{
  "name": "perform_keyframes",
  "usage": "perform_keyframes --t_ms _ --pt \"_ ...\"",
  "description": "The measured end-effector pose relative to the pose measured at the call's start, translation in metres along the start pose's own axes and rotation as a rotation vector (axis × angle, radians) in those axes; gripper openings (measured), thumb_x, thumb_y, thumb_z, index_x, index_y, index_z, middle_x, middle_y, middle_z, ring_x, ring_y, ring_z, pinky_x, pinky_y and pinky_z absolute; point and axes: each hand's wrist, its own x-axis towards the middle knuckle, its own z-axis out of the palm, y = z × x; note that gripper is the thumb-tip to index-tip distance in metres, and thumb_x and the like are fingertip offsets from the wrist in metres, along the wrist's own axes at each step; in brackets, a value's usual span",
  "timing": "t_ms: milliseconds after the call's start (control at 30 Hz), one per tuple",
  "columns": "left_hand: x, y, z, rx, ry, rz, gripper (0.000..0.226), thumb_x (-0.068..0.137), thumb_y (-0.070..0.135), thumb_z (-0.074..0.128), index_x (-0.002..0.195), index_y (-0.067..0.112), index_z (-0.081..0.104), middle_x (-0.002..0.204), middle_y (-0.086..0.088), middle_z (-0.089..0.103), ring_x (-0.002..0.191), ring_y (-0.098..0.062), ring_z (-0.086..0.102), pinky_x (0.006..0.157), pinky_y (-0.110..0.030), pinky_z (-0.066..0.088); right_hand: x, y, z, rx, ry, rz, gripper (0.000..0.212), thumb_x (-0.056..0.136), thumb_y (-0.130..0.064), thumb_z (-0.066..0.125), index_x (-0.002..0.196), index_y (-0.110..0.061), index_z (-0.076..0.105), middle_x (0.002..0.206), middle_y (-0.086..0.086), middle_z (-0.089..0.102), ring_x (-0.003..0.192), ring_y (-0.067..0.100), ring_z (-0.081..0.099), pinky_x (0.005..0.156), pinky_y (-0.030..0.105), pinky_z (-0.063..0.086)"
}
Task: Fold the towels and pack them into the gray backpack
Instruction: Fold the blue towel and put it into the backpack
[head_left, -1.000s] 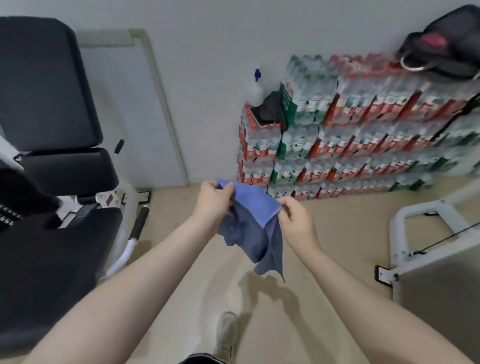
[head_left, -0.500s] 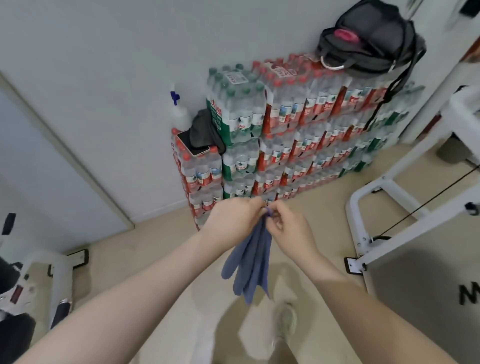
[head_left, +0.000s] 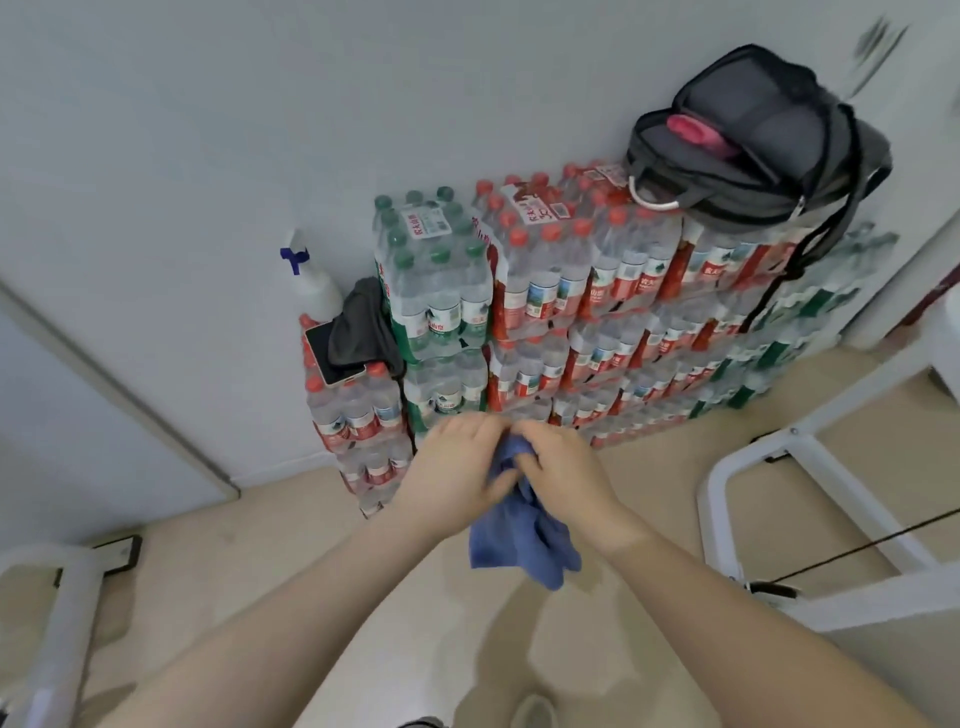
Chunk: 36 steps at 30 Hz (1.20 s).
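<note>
- The blue towel (head_left: 519, 535) is in the air above the floor, bunched between the left hand (head_left: 457, 475) and the right hand (head_left: 563, 475); the fingers (head_left: 524, 460) of both grasp its top.
- It looks crumpled, and its lower part hangs loose.
- Half a second ago it hung as a narrow strip; now it is more gathered, and the gray backpack (head_left: 758, 140) on the water bottle packs (head_left: 571, 312) appears nearer.

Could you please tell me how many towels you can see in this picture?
2: a blue cloth towel gripped by both hands in front of the person, and what looks like a pink towel inside the open gray backpack. Others may lie hidden in the backpack.
</note>
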Motion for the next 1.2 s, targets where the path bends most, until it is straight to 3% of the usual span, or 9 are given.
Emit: perform_keyframes --t_ms 167,233,333,533,633,767,833,1000,1200 --pt "0.057 0.02 0.009 -0.096 0.052 0.005 0.054 0.087 0.041 0.025 0.093 -0.002 0.058 0.085 -0.016 0.063 0.077 -0.031 0.06 0.062 -0.03 0.036 0.018 0.039 -0.04 0.01 0.078 0.058 0.012 0.094 -0.019 0.048 0.097 -0.014 0.059 0.088 0.004 0.064 0.077 0.02 0.056 0.068 0.038 0.046" --pt "0.079 0.026 0.007 -0.241 0.122 0.01 0.039 0.094 0.03 0.035 0.093 0.001 0.061 0.085 -0.014 0.064 0.079 -0.026 0.059 0.063 -0.025 0.033 0.026 0.06 -0.055 0.004 0.139 0.069 0.015 0.094 -0.015 0.046 0.101 -0.014 0.059 0.092 0.002 0.063 0.079 0.021 0.055 0.068 0.038 0.045" --pt "0.111 0.027 -0.009 -0.624 0.167 -0.202 0.022 0.097 0.014 0.041 0.08 0.016 0.055 0.074 0.0 0.055 0.067 -0.003 0.048 0.058 -0.017 0.032 0.043 0.093 -0.075 -0.008 0.215 0.148 0.025 0.094 -0.01 0.042 0.112 -0.014 0.059 0.104 0.001 0.063 0.092 0.023 0.057 0.074 0.037 0.045" --pt "0.17 -0.015 -0.026 -1.174 0.426 -0.59 0.025 0.096 0.013 0.042 0.077 0.015 0.058 0.072 0.006 0.059 0.063 -0.002 0.056 0.061 -0.017 0.045 0.098 0.147 -0.118 0.152 0.275 0.231 0.025 0.091 0.003 0.039 0.105 -0.012 0.054 0.098 0.002 0.06 0.092 0.022 0.056 0.077 0.034 0.044" --pt "0.197 -0.057 -0.041 -1.049 0.357 -0.606 0.018 0.093 0.016 0.051 0.076 0.016 0.057 0.067 0.002 0.058 0.059 -0.008 0.052 0.059 -0.021 0.041 0.133 0.162 -0.144 0.287 0.287 0.272 0.016 0.094 -0.005 0.046 0.091 -0.017 0.056 0.087 -0.007 0.059 0.083 0.017 0.056 0.073 0.029 0.045" --pt "0.237 -0.1 -0.066 -0.812 0.118 -0.457 0.024 0.09 0.017 0.058 0.068 0.02 0.066 0.058 0.011 0.063 0.054 0.001 0.054 0.056 -0.009 0.044 0.207 0.16 -0.167 0.418 0.221 0.237 0.021 0.091 -0.011 0.054 0.077 -0.022 0.065 0.078 -0.002 0.065 0.073 0.01 0.059 0.065 0.021 0.045" --pt "0.265 -0.118 -0.077 -0.73 0.153 -0.444 0.028 0.09 0.018 0.057 0.063 0.017 0.062 0.054 0.011 0.057 0.051 -0.001 0.048 0.05 -0.007 0.037 0.249 0.157 -0.177 0.414 0.246 0.234 0.017 0.09 -0.012 0.057 0.078 -0.019 0.067 0.077 -0.003 0.065 0.071 0.006 0.058 0.065 0.019 0.045" --pt "0.338 -0.182 -0.094 -0.386 0.331 -0.442 0.021 0.088 0.024 0.059 0.075 0.009 0.067 0.07 -0.007 0.062 0.07 -0.017 0.052 0.057 -0.016 0.035 0.361 0.16 -0.2 0.181 0.236 0.171 0.013 0.087 -0.006 0.058 0.094 -0.006 0.069 0.09 0.007 0.067 0.086 0.018 0.059 0.075 0.026 0.041" --pt "0.391 -0.232 -0.089 0.067 0.253 -0.508 0.033 0.093 0.035 0.048 0.088 0.008 0.067 0.09 -0.014 0.067 0.09 -0.032 0.058 0.066 -0.032 0.04 0.451 0.17 -0.194 -0.166 0.195 0.095 0.026 0.092 -0.004 0.044 0.107 -0.004 0.065 0.112 0.015 0.065 0.106 0.031 0.056 0.08 0.027 0.036"
